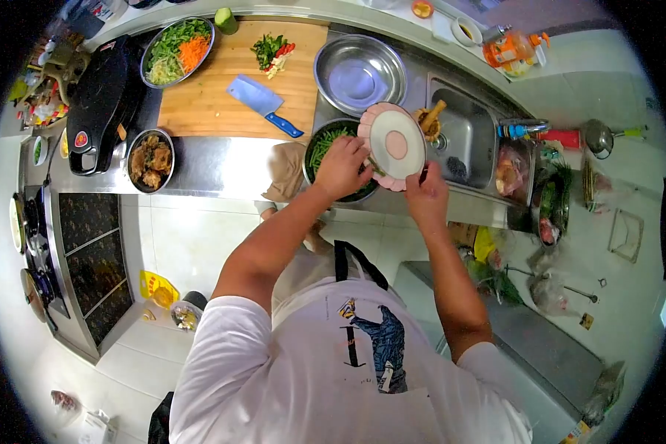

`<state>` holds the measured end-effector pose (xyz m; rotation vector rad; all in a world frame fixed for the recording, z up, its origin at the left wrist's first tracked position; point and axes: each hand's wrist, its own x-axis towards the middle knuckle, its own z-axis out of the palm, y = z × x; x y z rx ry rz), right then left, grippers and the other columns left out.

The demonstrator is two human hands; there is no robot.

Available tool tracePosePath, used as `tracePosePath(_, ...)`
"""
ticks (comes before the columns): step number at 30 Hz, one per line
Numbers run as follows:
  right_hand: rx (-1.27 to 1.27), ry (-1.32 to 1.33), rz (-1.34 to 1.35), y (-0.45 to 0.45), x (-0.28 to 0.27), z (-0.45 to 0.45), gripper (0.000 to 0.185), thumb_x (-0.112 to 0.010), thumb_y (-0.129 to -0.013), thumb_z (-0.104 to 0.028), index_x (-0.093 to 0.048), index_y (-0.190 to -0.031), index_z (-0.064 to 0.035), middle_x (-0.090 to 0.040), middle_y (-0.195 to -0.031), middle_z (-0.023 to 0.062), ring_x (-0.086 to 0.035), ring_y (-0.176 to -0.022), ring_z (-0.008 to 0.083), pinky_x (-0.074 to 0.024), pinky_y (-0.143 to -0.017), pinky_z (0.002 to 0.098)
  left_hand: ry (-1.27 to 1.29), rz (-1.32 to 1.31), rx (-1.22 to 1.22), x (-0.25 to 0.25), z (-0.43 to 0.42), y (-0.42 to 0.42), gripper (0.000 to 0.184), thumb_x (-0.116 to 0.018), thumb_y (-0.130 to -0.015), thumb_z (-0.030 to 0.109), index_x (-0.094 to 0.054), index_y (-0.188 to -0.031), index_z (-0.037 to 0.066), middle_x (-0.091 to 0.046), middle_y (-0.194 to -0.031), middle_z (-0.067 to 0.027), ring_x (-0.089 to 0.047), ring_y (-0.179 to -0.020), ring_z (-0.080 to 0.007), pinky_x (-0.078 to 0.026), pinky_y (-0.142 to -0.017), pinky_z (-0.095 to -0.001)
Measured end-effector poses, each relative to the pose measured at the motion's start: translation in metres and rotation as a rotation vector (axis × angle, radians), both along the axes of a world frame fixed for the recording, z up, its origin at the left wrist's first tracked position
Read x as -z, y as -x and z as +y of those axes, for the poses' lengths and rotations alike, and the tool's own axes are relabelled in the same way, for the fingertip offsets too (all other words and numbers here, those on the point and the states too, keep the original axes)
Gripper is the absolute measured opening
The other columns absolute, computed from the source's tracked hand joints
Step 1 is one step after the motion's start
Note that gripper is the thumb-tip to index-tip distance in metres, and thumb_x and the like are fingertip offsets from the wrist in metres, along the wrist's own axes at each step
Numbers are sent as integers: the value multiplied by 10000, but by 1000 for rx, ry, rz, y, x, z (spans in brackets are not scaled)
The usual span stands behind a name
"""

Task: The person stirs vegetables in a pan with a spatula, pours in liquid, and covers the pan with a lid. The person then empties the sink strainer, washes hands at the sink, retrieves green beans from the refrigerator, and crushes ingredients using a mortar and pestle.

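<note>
A white plate with a pink scalloped rim [394, 183] is tilted over the gap between a bowl and the sink. My right hand [428, 194] grips its lower right edge, fingers closed. At the plate's left edge is my left hand [343, 167], with curled fingers; what they hold is partly hidden, though a bit of green shows by the fingertips. Below this hand sits a bowl of green beans [323, 151], partly covered by the hand and the plate. Behind the plate stands a large, shiny metal basin [360, 74].
A cleaver [256, 95] and chopped greens, red pepper and garlic [274, 55] lie on the wooden board [192, 111]. Left are a bowl of shredded vegetables [177, 52] and a bowl of browned meat pieces [151, 161]. Right is the sink [473, 111], holding a wooden-handled tool [432, 118].
</note>
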<state>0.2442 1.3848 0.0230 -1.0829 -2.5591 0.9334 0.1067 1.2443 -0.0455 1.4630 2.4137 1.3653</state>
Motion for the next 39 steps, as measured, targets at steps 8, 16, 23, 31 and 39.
tracePosePath(8, 11, 3, 11, 1, -1, -5, 212, -561, -845, -132, -526, -1008, -1, -602, -750, 111, -596, -600, 156, -494, -526, 313, 27, 38, 54, 8, 7, -5, 118, -646, -679, 143, -617, -707, 31, -549, -839, -112, -510, -920, -301, -413, -870, -410)
tracePosePath(16, 57, 64, 102, -1, 9, 1, 206, -507, -848, -112, -494, -1012, 12, -598, -806, 163, -583, -689, 279, -461, -597, 396, 44, 7, -30, 6, -12, -11, 230, -650, -687, 109, -615, -900, 28, -564, -941, -145, -515, -925, -347, -423, -833, -440)
tracePosePath(23, 533, 866, 106, -22, -4, 14, 156, -436, -871, -80, -500, -1000, -21, -607, -792, 97, -599, -614, 170, -492, -490, 285, 46, -132, -233, -2, -31, -18, 108, -615, -761, 96, -612, -849, 32, -592, -894, -134, -556, -883, -332, -447, -778, -428)
tracePosePath(31, 366, 1119, 71, -35, 14, -6, 281, -436, -889, -139, -455, -1124, 13, -617, -857, 117, -631, -657, 206, -548, -590, 313, -71, -836, -656, 36, -115, 8, 242, -543, -904, 237, -600, -866, 5, -609, -787, -101, -577, -656, -224, -459, -601, -331)
tracePosePath(39, -58, 1220, -152, 111, 42, -113, 272, -471, -929, -213, -470, -1104, -5, -624, -886, 119, -636, -654, 189, -534, -583, 315, -243, -1309, -642, -7, -176, 28, 265, -481, -933, 221, -567, -956, -28, -597, -734, -63, -554, -592, -125, -459, -541, -248)
